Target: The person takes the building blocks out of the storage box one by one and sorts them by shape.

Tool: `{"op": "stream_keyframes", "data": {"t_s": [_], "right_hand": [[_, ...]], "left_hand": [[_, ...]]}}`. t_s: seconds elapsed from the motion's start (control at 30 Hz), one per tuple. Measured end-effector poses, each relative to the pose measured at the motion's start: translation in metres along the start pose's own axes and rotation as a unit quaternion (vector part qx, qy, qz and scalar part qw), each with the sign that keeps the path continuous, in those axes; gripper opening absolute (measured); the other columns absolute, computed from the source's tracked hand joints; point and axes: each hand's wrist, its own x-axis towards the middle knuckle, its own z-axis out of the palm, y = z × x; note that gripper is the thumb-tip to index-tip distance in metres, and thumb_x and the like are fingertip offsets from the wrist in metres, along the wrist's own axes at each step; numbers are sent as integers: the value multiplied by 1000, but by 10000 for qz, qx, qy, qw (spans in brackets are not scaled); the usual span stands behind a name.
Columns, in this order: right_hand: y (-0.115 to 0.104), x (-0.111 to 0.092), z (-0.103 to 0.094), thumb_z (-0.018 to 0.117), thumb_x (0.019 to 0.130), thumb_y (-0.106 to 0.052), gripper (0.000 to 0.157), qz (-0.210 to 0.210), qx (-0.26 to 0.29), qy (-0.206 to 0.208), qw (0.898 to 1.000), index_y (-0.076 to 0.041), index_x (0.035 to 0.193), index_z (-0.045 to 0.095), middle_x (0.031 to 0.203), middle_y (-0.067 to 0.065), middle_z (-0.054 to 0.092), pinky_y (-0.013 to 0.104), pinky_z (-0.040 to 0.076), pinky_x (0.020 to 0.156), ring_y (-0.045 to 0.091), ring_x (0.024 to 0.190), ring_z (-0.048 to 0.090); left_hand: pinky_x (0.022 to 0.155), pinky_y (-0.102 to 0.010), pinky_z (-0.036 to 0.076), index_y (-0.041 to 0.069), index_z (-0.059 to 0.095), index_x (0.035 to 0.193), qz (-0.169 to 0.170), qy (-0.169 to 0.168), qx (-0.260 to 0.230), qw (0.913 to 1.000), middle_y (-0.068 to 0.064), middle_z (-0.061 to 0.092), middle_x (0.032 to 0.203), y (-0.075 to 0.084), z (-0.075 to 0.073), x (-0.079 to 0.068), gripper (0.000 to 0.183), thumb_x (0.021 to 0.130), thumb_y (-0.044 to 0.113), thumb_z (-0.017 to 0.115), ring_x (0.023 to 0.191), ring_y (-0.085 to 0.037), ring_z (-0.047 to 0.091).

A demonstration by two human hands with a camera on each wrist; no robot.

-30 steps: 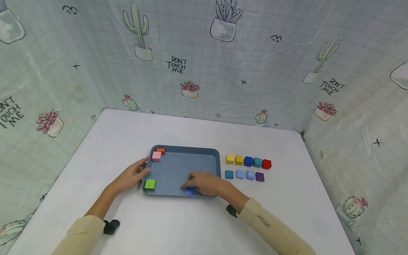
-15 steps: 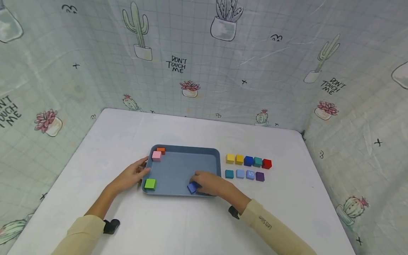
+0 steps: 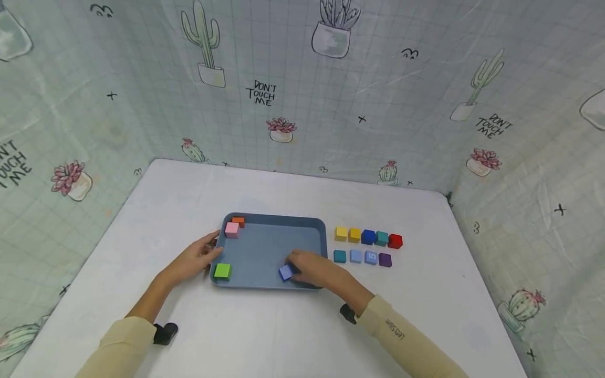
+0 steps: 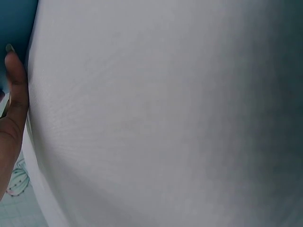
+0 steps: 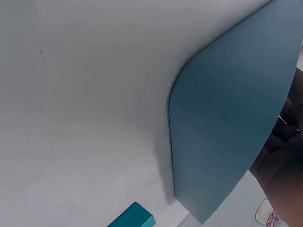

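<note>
A blue-grey tray (image 3: 269, 239) sits on the white table. Inside it, my right hand (image 3: 309, 266) pinches a blue cube (image 3: 285, 272), turned at an angle near the front right. My left hand (image 3: 191, 260) rests against the tray's left side, its fingers extended along the edge. In the left wrist view, one fingertip of the left hand (image 4: 16, 90) lies against the tray wall (image 4: 19, 21). A green cube (image 3: 222, 271) occupies the tray's front left corner. At the back left corner are a pink cube (image 3: 232, 229) and an orange cube (image 3: 239, 221). The right wrist view shows the tray's outer wall (image 5: 227, 104), partly hiding the right hand (image 5: 284, 161).
Right of the tray, cubes stand in two rows. The back row has two yellow cubes (image 3: 341, 234), a dark blue cube (image 3: 368, 237), a teal one and a red cube (image 3: 395, 241). In front are a teal cube (image 3: 339, 256), two light blue ones and a purple cube (image 3: 385, 260).
A second ago the right fingers were over the blue cube at the tray's front edge. The cube has since turned and shifted slightly back, pinched by the right hand. The left hand has stayed put.
</note>
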Motion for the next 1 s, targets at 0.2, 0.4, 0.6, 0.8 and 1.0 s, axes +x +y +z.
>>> {"op": "stream_keyframes", "data": {"t_s": [0.2,0.4,0.6,0.8,1.0], "right_hand": [[6,-4,-13,68,87,-21,36,91,226,199,9995,-7,119,59,111,1,58,20,45,83,9,99,56],[15,-13,-23,71,85,-20,36,140,467,490,9976,-7,117,60,107,1,59,20,47,80,12,95,58],[28,-23,-31,72,84,-19,36,241,563,752,9953,-7,116,61,106,1,60,22,47,79,14,94,58],[39,-33,-37,73,84,-17,36,623,829,883,9907,-7,116,60,105,3,59,24,49,78,17,93,57],[54,-47,-43,73,83,-15,37,961,1081,1122,9831,-4,117,60,104,4,59,24,50,75,18,93,57]], "left_hand": [[73,-34,50,-1,24,147,-12,-8,-58,10000,-27,40,134,0,-1,2,66,96,30,54,101,-31,51],[73,-34,50,-1,24,147,-52,-22,-79,10000,-28,40,134,1,0,2,66,97,29,54,101,-31,51],[75,-35,49,0,23,147,-98,-19,-54,9999,-27,39,135,2,0,1,66,97,30,54,104,-32,50],[76,-35,49,0,23,147,-109,-28,-30,9999,-27,39,135,1,0,2,66,97,30,53,104,-31,50],[74,-34,49,-1,24,147,-71,-28,-22,10000,-27,41,133,1,1,2,66,97,29,54,102,-31,51]]}}
